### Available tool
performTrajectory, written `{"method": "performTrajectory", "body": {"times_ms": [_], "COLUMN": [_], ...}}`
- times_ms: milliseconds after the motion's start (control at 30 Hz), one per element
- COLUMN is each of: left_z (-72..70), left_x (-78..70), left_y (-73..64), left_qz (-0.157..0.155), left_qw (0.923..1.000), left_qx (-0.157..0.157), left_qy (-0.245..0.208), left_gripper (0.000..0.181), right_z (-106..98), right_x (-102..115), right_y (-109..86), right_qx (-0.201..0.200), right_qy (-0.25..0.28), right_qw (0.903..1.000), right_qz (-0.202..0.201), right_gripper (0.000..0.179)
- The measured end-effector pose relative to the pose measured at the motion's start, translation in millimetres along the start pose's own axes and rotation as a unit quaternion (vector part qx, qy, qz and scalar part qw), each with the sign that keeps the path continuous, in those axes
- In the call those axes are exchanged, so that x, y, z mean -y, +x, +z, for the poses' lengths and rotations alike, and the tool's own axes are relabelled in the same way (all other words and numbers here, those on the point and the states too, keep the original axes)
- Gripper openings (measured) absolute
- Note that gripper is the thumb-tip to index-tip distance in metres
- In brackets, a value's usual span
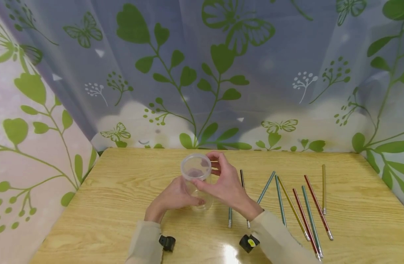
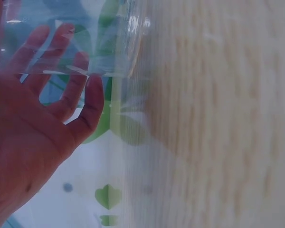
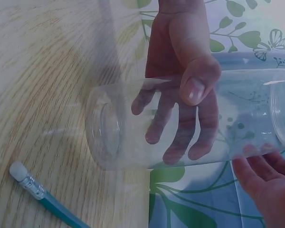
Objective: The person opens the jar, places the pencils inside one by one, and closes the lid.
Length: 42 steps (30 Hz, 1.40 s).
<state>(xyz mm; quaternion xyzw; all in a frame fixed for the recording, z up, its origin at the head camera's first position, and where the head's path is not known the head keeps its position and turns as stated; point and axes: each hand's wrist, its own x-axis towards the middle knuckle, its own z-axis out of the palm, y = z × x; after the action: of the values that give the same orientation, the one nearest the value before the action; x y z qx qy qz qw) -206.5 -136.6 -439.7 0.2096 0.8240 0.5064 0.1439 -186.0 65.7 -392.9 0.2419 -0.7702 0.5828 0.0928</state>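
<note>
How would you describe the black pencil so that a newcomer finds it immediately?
On the wooden table, find the right hand holding the clear jar. Partly hidden behind its wrist lies the pencil, the only black one among coloured neighbours.

Wood-grain worktop (image 1: 116, 198) is carrying black, teal, red, yellow and tan pencils (image 1: 318, 207), which are lying loose across its right-hand part, visible eraser ends facing the near edge.

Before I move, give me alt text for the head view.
The left hand grips a clear jar by its side, the right hand by its rim, over a wooden table. Pencils lie to the right; a leafy curtain hangs behind.
</note>
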Motion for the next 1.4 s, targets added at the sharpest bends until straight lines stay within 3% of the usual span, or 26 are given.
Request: {"method": "performTrajectory", "body": {"times_ms": [267, 467, 633, 967, 1133, 1400], "left_z": [-0.3, -1.4, -2.9, -5.0, -5.3, -6.1], "left_x": [-1.5, -1.0, 1.1, 3.0, 2.6, 2.5], "left_y": [0.4, 0.8, -0.7, -2.0, -1.4, 0.3], "left_qz": [-0.003, -0.004, -0.015, -0.015, -0.007, 0.005], "left_qw": [0.9999, 0.9993, 0.9988, 0.9989, 0.9992, 0.9996], "left_qx": [-0.008, -0.027, -0.037, -0.036, -0.035, -0.026], "left_qy": [0.012, 0.024, 0.028, 0.025, 0.019, 0.011], "left_gripper": [0.078, 0.077, 0.074, 0.075, 0.074, 0.065], "right_z": [-2.3, 3.4, 8.8, 7.8, 5.8, 8.8], "right_x": [-4.3, -1.1, -0.8, -2.8, -2.8, -0.2], "right_y": [2.0, 4.6, 6.9, 6.0, 6.1, 6.8], "right_qx": [0.02, 0.01, 0.002, 0.021, 0.031, 0.008], "right_qy": [-0.005, 0.009, 0.032, 0.018, 0.01, 0.028], "right_qw": [0.9996, 0.9994, 0.9976, 0.999, 0.9992, 0.9985], "right_qz": [-0.017, 0.032, 0.061, 0.036, 0.025, 0.047], "right_gripper": [0.069, 0.078, 0.074, 0.064, 0.068, 0.076]}}
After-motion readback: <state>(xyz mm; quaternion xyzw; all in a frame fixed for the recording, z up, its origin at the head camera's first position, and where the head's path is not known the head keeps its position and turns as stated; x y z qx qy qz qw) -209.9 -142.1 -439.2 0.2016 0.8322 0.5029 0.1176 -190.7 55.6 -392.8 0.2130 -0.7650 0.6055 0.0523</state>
